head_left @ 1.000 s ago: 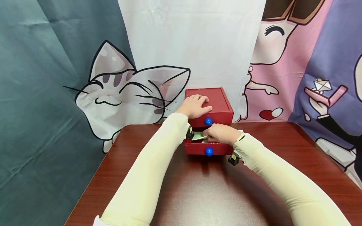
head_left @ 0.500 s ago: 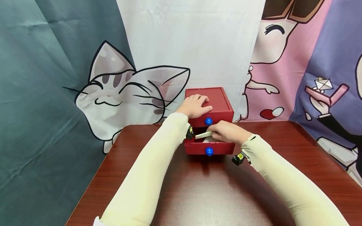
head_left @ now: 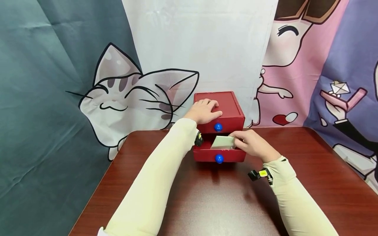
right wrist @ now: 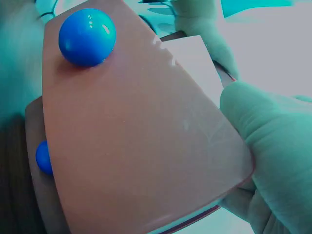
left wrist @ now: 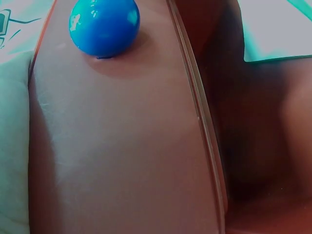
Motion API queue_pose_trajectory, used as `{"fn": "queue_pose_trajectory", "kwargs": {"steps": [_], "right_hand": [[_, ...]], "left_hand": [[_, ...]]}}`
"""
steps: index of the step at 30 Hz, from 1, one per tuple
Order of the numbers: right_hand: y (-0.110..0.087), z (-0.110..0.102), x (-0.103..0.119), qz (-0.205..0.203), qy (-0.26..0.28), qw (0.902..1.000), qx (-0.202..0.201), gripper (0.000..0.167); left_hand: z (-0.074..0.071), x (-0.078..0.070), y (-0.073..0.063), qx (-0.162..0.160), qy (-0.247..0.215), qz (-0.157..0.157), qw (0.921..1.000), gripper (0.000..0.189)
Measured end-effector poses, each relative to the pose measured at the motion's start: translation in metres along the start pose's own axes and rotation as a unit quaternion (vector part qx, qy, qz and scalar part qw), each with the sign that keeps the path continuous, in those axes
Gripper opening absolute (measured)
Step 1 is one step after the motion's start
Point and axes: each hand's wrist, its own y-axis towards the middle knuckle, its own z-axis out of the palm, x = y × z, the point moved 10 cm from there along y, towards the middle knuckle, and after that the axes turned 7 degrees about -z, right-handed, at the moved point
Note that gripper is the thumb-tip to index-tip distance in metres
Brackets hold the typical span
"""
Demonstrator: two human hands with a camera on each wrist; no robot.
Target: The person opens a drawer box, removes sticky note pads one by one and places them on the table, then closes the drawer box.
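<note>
A small red two-drawer cabinet [head_left: 230, 100] with blue knobs stands at the table's far side. My left hand [head_left: 203, 111] rests on its top with the fingers spread. Below, the lower drawer [head_left: 206, 155] is pulled out. My right hand [head_left: 254, 144] pinches the right edge of a thin pale green booklet [head_left: 222, 143], which tilts up inside that drawer. The left wrist view catches a corner of the booklet [left wrist: 278, 31] beside a drawer front. From the right wrist, my right hand [right wrist: 278, 141] shows at the drawer's side, partly hidden by the drawer front [right wrist: 136, 117].
The upper drawer with its blue knob [head_left: 218, 127] is closed. A brown wooden table [head_left: 212, 200] extends in front of the cabinet. Behind it hangs a cloth backdrop [head_left: 206, 42] printed with a cartoon cat and figures.
My right hand has drawn back to the right and turned, bringing the booklet from nearly flat, then edge-on, to tilted with its face showing. The left hand has stayed on the cabinet top.
</note>
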Motion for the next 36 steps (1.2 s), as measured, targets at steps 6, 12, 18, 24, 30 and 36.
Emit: {"fn": "queue_pose_trajectory", "kwargs": {"steps": [6,12,18,24,30,36], "right_hand": [[-0.014,-0.005,-0.006,0.032,0.046,0.9949,-0.084,0.022],[-0.024,-0.010,-0.010,0.068,0.077,0.9854,-0.136,0.021],[-0.031,-0.024,-0.015,0.088,0.081,0.9764,-0.180,0.021],[-0.041,-0.036,-0.025,0.121,0.112,0.9592,-0.230,0.018],[-0.050,-0.045,-0.034,0.137,0.151,0.9434,-0.261,0.020],[-0.061,-0.058,-0.044,0.159,0.132,0.9310,-0.301,0.023]], "left_hand": [[0.001,0.001,0.000,0.002,0.003,0.000,1.0000,0.051],[0.003,0.000,0.004,0.008,0.004,-0.003,1.0000,0.051],[0.006,0.001,0.006,0.020,0.002,-0.004,0.9998,0.054],[0.002,0.003,-0.001,0.012,0.000,-0.004,0.9999,0.052],[0.002,0.002,0.000,0.012,-0.003,0.000,0.9999,0.052],[0.009,0.007,0.010,0.023,-0.005,-0.010,0.9997,0.053]]}}
